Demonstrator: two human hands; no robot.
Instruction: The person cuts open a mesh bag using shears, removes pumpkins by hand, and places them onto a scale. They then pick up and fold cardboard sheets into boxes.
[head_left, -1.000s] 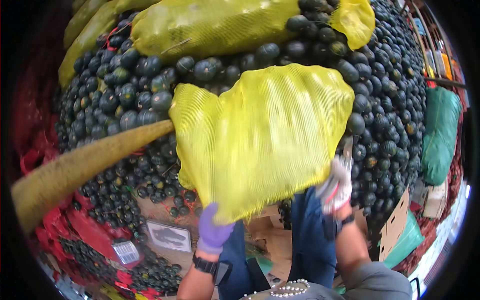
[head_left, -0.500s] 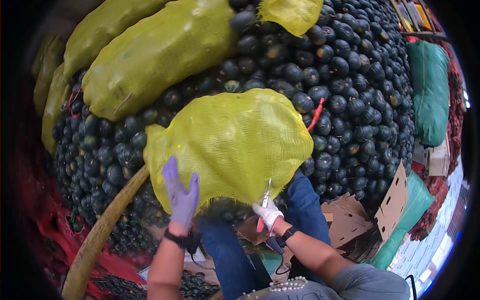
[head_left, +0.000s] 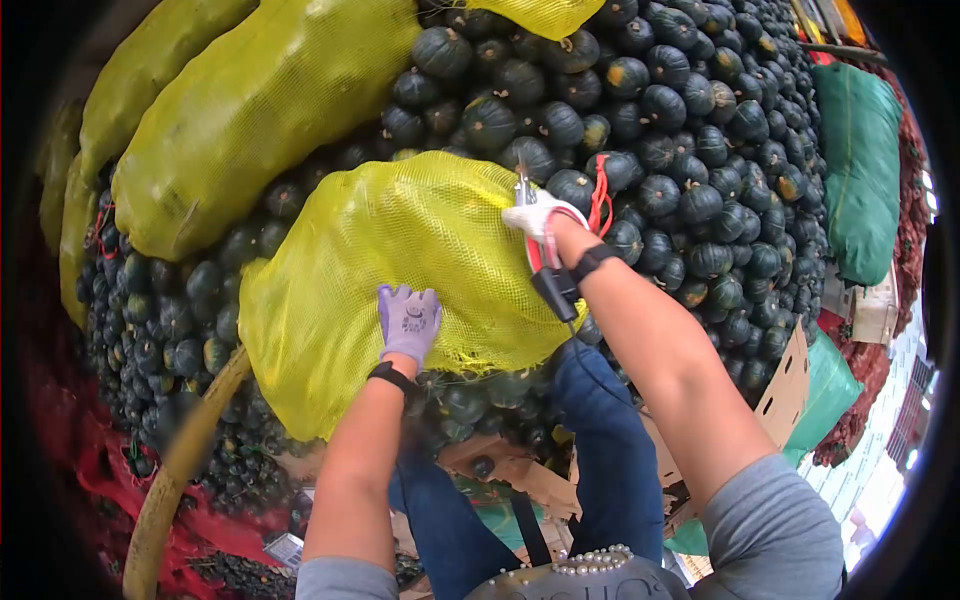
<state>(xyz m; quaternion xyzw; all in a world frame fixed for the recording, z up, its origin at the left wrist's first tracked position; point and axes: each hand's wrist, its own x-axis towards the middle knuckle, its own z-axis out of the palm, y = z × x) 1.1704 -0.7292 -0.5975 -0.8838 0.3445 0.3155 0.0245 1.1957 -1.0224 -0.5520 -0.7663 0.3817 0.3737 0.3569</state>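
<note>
A yellow mesh bag (head_left: 400,240) lies crumpled across the heap of small dark green pumpkins (head_left: 690,200). My left hand (head_left: 409,318), in a grey-purple glove, presses on the front of the bag with fingers curled into its mesh. Over the bag's upper right edge reaches my right hand (head_left: 545,214) in a white glove. It is closed on red-handled shears (head_left: 534,252), whose silver blades point away from me. A red tie (head_left: 600,195) hangs just right of that hand. The bag hides the pumpkins under it.
Long filled yellow mesh sacks (head_left: 260,120) lie at the upper left. A curved wooden pole (head_left: 185,465) rises at the lower left. Torn cardboard (head_left: 785,390) and a green sack (head_left: 855,170) stand to the right. Red netting (head_left: 100,480) lies at the left.
My right hand has moved up and away with the shears, to the bag's far right edge. My left hand went from spread fingers to curled on the mesh. The bag has shifted left.
</note>
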